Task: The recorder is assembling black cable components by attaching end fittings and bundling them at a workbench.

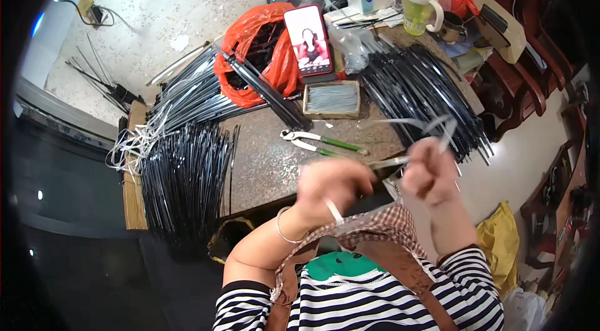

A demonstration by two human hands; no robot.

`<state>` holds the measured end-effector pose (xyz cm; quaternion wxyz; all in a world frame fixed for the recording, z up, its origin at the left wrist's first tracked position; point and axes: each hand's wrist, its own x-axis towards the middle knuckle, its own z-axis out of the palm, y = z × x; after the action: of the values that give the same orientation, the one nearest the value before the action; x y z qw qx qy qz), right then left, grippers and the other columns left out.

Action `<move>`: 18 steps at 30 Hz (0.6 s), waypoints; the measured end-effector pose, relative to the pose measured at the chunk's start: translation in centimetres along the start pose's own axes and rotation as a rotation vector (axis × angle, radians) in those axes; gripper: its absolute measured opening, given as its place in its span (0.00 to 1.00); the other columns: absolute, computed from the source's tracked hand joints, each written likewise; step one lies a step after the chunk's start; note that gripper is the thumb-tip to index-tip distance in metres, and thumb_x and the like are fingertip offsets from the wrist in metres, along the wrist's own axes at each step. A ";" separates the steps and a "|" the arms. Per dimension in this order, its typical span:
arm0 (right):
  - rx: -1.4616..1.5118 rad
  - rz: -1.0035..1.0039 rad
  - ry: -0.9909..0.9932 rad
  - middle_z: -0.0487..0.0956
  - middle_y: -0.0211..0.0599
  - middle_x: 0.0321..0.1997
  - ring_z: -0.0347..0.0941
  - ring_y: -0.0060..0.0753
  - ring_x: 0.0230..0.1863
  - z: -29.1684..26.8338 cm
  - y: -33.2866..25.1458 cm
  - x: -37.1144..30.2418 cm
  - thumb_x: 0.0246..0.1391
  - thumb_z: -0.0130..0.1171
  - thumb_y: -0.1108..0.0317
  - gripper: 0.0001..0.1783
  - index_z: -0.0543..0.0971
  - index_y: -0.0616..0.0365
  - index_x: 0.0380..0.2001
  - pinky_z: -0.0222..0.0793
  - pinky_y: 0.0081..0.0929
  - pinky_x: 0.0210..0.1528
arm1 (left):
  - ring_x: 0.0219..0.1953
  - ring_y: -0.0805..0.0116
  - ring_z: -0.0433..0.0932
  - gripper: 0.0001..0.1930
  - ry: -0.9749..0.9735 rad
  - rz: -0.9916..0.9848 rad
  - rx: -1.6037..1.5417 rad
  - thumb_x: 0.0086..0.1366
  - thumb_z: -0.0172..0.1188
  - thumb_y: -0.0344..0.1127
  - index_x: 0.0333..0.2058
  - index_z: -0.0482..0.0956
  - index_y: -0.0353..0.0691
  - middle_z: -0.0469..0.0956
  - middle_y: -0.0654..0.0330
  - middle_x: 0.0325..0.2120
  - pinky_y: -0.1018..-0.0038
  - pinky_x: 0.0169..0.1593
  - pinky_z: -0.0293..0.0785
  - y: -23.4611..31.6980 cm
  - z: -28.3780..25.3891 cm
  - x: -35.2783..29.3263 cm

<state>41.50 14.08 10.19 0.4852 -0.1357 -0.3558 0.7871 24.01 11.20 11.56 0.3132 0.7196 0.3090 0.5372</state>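
Observation:
Both hands are raised over the table's front edge, side by side and blurred by motion. My left hand [331, 186] is closed, and a short piece of a white strip [334, 210] pokes out below it. Closed fingers of my right hand [430, 171] grip a white strip [447, 132], whose loose end curls up above the knuckles. A thin pale length spans the gap between the hands; what it is bound around, if anything, is too blurred to tell. End-cutting pincers [322, 143] with green handles lie just beyond my left hand.
Bundles of thin black rods lie left [184, 181] and right [425, 93]. Behind stand a red plastic bag [228, 75], a phone [309, 40] and a box of thin grey wires [331, 98]. White strips [134, 146] hang at the left edge. A green bottle [417, 6] stands far right.

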 end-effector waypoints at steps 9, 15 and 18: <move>-1.641 -0.323 0.451 0.68 0.35 0.19 0.61 0.30 0.22 -14.8 -9.9 9.8 0.48 0.35 0.57 0.21 0.68 0.67 0.21 0.57 0.25 0.28 | 0.27 0.78 0.63 0.21 0.533 -0.753 -0.399 0.56 0.39 0.45 0.45 0.60 0.40 0.67 0.62 0.33 0.82 0.29 0.61 -10.2 9.6 2.3; -1.315 0.235 0.846 0.71 0.41 0.27 0.65 0.33 0.30 -13.8 -7.0 6.5 0.47 0.37 0.60 0.18 0.68 0.66 0.29 0.56 0.28 0.32 | 0.36 0.74 0.62 0.22 0.585 -1.101 -0.715 0.55 0.39 0.49 0.41 0.61 0.38 0.65 0.63 0.34 0.74 0.38 0.59 -8.1 9.7 3.6; -1.381 0.449 0.800 0.71 0.40 0.20 0.66 0.30 0.22 -11.8 -5.0 6.3 0.42 0.44 0.59 0.17 0.71 0.65 0.22 0.60 0.28 0.24 | 0.36 0.70 0.62 0.22 0.558 -1.224 -0.735 0.55 0.38 0.51 0.38 0.62 0.37 0.65 0.62 0.34 0.72 0.38 0.60 -7.2 8.3 4.5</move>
<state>48.30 25.96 6.11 0.2140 -0.7408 -0.5241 0.3617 32.30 18.14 6.59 0.6844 0.1078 0.5216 0.4979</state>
